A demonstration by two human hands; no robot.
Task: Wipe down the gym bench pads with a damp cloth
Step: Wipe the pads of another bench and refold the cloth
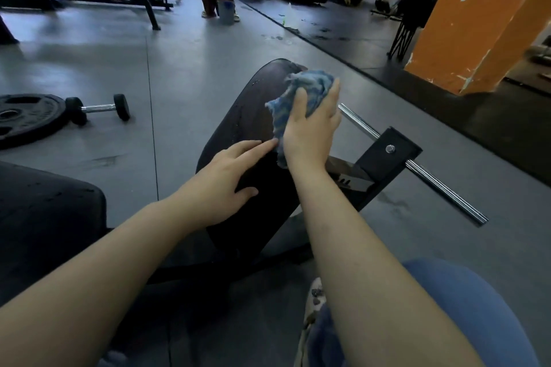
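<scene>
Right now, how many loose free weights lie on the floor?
2: a weight plate at the left edge and a dumbbell just right of it. Others may be hidden out of frame.

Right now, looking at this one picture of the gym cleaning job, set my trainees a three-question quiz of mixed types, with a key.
1. True or false: the right hand presses the blue cloth against the dark bench pad.
2. Multiple choice: where is the left hand?
A. Lifting the dumbbell
B. Resting flat on the pad, beside the cloth
C. Gripping the chrome bar
3. Fill in: on the floor beside the dumbbell lies a black weight ____.

Key:
1. True
2. B
3. plate
</scene>
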